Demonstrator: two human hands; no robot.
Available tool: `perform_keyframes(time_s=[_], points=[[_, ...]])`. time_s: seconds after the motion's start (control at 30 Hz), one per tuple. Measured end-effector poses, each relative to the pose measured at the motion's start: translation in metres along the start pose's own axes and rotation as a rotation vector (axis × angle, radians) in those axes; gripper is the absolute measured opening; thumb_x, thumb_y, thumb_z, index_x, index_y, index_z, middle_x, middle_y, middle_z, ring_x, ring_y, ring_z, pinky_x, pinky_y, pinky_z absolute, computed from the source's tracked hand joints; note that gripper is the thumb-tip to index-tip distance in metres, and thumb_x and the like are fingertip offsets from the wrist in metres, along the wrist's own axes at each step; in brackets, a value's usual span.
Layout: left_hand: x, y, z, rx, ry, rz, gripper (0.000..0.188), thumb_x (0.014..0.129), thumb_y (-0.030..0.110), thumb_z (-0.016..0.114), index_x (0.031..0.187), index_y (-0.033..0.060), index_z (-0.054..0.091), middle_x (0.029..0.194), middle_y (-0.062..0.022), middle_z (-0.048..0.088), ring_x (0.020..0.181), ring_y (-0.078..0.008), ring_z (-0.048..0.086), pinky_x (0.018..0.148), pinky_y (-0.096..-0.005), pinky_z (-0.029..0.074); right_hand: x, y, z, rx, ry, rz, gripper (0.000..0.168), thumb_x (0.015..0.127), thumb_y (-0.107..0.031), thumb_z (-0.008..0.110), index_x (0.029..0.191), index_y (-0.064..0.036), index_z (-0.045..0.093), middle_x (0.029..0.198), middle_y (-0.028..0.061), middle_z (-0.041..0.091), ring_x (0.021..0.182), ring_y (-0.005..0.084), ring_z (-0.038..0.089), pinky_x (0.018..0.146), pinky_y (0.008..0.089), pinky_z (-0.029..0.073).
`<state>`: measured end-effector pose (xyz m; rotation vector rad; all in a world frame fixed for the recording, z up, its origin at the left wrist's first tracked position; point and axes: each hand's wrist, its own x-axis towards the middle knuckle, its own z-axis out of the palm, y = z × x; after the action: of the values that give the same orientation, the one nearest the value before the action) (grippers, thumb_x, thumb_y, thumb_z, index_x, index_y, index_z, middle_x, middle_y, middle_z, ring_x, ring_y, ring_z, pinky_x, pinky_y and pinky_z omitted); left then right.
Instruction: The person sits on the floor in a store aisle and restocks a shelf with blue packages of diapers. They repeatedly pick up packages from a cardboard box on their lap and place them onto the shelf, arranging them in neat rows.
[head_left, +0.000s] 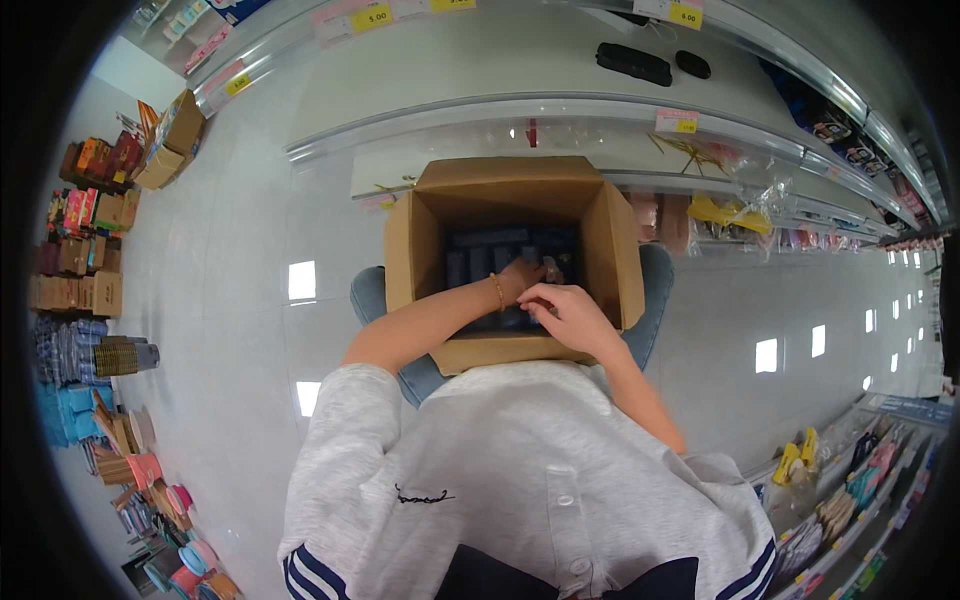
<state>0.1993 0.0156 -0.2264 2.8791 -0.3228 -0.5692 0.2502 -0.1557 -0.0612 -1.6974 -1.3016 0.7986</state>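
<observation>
An open cardboard box (622, 247) stands before me between my knees, its flaps spread outwards. Several dark blue packages (480, 259) lie packed in it. My left hand (523, 279), with a beaded bracelet at the wrist, reaches down into the box over the packages; its fingers are beside a small pale object (553, 270) that I cannot make out. Whether it holds anything is unclear. My right hand (574, 315) is above the near part of the box, close to the left hand, its thumb and forefinger near each other. What lies between them is too small to tell.
Store shelves with metal edges (480, 105) rise beyond the box, carrying a black pouch (634, 64) and a small black case (692, 64). Packaged goods in yellow wrapping (727, 216) hang at the right. Cartons (107, 292) and stacked baskets (124, 358) stand at the far left.
</observation>
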Motion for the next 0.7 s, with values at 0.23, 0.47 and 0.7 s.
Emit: perform_keyframes(time_s=[0.23, 0.47, 0.7], points=[[0.025, 0.005, 0.014, 0.214, 0.13, 0.172, 0.036, 0.082, 0.03, 0.062, 0.114, 0.0149, 0.069, 0.122, -0.007, 0.063, 0.123, -0.0236, 0.052, 0.103, -0.0416, 0.036, -0.003, 0.017, 0.009, -0.065, 0.078, -0.057, 0.017, 0.093, -0.009, 0.058, 0.107, -0.005, 0.066, 0.098, 0.0136, 0.073, 0.091, 0.0334, 0.069, 0.078, 0.0406, 0.054], [0.036, -0.002, 0.013, 0.24, 0.251, 0.341, 0.022, 0.084, 0.026, 0.059, 0.101, 0.0181, 0.069, 0.109, -0.0034, 0.066, 0.114, -0.0218, 0.058, 0.113, -0.0518, 0.03, -0.008, 0.005, 0.003, -0.007, 0.235, -0.16, 0.018, 0.09, -0.003, 0.061, 0.106, -0.005, 0.068, 0.097, 0.0133, 0.071, 0.09, 0.0328, 0.069, 0.077, 0.0393, 0.054], [-0.054, 0.037, -0.184, 0.022, 0.44, 0.194, 0.043, 0.071, 0.022, 0.08, 0.11, 0.0145, 0.064, 0.104, -0.0051, 0.06, 0.109, -0.0261, 0.057, 0.112, -0.053, 0.035, -0.03, -0.027, -0.048, -0.054, 0.63, -0.34, 0.05, 0.074, -0.002, 0.078, 0.122, -0.001, 0.062, 0.126, 0.0171, 0.062, 0.116, 0.0342, 0.059, 0.099, 0.041, 0.048]])
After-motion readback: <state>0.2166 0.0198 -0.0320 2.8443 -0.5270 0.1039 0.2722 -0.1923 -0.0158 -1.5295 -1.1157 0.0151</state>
